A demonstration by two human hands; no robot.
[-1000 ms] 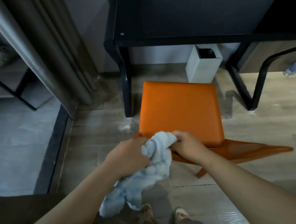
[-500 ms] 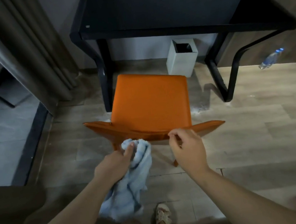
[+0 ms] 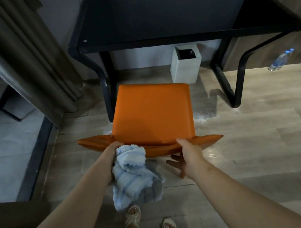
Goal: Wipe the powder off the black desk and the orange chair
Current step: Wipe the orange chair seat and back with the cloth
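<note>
The left hand point(image 3: 111, 153) is gripping a bunched pale blue cloth point(image 3: 131, 166) and pressing it against the backrest's top edge on the orange chair point(image 3: 151, 113), probably to wipe there. At three o'clock from it, the right hand point(image 3: 189, 154) is clasping the same edge, thumb on top and fingers beneath, seemingly steadying the chair. The seat is lying at twelve o'clock from the hands and looking free of powder. Beyond it, also at twelve o'clock, the black worktop point(image 3: 152, 16) is standing against the wall, showing one pale speck near its left corner. White powder point(image 3: 202, 117) is lying on the wooden floor point(image 3: 263, 137) at two o'clock, just beside the seat. A white bin point(image 3: 185, 67) is sitting under the worktop.
</note>
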